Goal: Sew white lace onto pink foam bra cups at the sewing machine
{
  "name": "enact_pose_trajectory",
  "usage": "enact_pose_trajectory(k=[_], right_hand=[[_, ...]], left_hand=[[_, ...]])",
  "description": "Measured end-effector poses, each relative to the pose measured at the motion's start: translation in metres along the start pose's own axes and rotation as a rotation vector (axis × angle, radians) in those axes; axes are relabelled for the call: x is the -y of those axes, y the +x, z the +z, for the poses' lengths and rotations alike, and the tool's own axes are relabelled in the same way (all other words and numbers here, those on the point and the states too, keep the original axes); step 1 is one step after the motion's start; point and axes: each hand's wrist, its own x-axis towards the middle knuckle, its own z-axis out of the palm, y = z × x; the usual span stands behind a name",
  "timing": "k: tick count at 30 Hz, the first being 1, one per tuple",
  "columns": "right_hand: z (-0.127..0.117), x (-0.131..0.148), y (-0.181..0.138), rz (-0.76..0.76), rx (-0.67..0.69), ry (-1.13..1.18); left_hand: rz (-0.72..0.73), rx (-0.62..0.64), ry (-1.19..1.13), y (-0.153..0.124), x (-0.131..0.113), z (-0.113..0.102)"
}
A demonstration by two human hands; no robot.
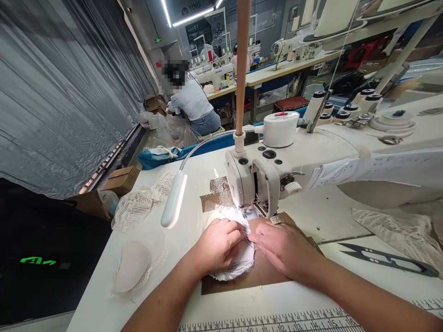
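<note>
A white lace-covered bra cup (244,263) lies on the brown plate (273,272) at the sewing machine (238,177), its far end at the presser foot. My left hand (219,242) rests on the cup with fingers curled, gripping the fabric; its fingertips are partly hidden. From the other side, my right hand (285,246) has its fingers drawn together at the cup's right edge, close below the needle area. The needle itself is hard to make out.
On the left lie a loose beige cup (131,266) and lace pieces (134,207). A lit lamp (174,199) hangs over the table. Black thread snips (387,259) and more lace (398,230) are at right. A ruler strip (277,320) runs along the front. A person (195,101) sits beyond.
</note>
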Motion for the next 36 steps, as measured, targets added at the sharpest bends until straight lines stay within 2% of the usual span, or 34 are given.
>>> enact_pose_trajectory(k=[7,14,29,36], right_hand=[[-0.008,0.004,0.009,0.113,0.008,-0.049],[-0.005,0.006,0.012,0.177,-0.005,-0.098],[-0.003,-0.001,0.007,0.077,-0.037,-0.062],[-0.005,0.001,0.011,0.129,-0.022,-0.118]], left_hand=[[-0.038,0.026,0.072,0.003,-0.006,-0.002],[-0.036,0.029,0.134,0.009,-0.005,-0.004],[-0.026,-0.012,0.096,0.005,0.006,0.004],[-0.049,-0.061,0.073,0.007,0.01,0.001]])
